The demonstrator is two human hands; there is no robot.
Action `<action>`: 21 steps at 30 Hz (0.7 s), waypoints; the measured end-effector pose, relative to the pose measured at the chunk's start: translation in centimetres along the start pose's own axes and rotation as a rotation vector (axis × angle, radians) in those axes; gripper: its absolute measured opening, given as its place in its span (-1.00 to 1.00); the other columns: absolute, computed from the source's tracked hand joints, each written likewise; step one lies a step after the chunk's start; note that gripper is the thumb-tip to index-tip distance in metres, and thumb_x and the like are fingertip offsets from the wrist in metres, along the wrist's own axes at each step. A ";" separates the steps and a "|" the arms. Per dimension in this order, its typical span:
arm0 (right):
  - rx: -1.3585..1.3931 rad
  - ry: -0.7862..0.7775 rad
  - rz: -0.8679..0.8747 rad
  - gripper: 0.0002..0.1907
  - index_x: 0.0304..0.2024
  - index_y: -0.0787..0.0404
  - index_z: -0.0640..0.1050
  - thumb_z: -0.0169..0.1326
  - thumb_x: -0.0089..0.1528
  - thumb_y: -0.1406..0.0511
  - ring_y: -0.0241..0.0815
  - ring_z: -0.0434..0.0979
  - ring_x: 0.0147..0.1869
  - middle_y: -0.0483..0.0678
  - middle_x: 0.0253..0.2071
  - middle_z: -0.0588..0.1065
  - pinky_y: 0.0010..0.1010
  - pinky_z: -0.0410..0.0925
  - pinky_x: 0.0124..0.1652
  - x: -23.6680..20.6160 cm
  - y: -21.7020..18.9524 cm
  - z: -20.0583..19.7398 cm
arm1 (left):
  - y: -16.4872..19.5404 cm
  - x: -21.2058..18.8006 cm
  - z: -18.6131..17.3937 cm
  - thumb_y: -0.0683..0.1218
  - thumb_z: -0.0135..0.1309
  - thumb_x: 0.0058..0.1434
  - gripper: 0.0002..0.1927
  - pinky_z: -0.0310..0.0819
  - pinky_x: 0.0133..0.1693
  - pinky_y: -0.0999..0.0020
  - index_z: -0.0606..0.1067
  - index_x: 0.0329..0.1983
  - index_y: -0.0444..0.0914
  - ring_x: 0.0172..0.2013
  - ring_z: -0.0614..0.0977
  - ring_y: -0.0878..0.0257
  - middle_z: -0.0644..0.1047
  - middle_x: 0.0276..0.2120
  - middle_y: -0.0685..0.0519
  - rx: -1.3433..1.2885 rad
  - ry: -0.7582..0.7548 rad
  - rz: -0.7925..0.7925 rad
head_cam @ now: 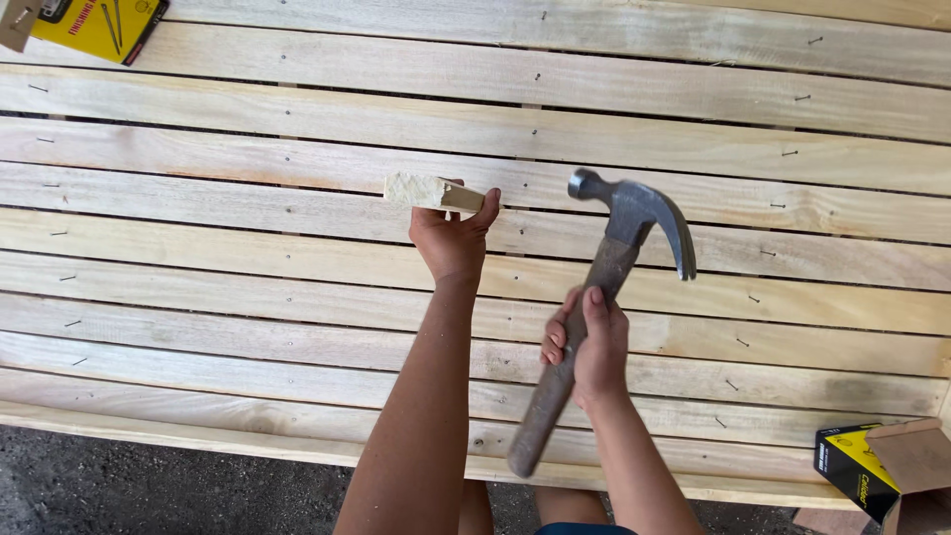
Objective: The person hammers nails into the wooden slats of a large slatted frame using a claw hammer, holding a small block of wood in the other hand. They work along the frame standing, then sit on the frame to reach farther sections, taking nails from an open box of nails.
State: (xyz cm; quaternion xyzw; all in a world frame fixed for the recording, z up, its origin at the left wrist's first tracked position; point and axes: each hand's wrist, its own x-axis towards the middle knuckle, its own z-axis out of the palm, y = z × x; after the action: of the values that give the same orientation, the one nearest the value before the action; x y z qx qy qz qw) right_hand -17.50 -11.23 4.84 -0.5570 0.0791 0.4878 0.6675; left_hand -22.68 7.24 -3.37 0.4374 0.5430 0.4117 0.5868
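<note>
Over a slatted wood panel [248, 188], both hands work near the middle. Left hand [451, 243] pinches a small wood block [428, 192] between thumb and fingers, holding it against a slat; block's long axis runs left-right, along the slats. Right hand [586, 347] is wrapped tight around the hammer [594, 297] handle, mid-shaft. Hammer head is raised, just right of the block and apart from it; handle slants down toward the body. Left hand is the nearer to the block. Nails [788, 154] stand partly driven along both slat ends. Yellow nail box [99, 25] lies top left, contents not visible. Second yellow-black box [852, 466] sits bottom right, open flap, inside hidden.
</note>
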 end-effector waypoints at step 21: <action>-0.393 -0.014 0.428 -0.54 -0.32 0.15 0.35 -0.12 0.36 -0.09 -0.28 0.24 -0.72 -0.12 -0.68 0.29 -0.39 0.23 -0.63 1.3 2.3 2.5 | -1.2 0.4 -0.5 -0.24 0.50 -0.05 -0.55 0.61 -0.15 0.39 0.48 -0.18 -0.28 -0.22 0.61 0.34 0.59 -0.24 0.08 0.108 0.013 0.012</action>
State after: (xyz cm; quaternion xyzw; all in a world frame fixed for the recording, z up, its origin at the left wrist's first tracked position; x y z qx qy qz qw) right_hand -19.65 -8.64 3.41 -0.6430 0.0940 0.6274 0.4290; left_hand -23.13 7.32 -4.67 0.4690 0.5655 0.3882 0.5564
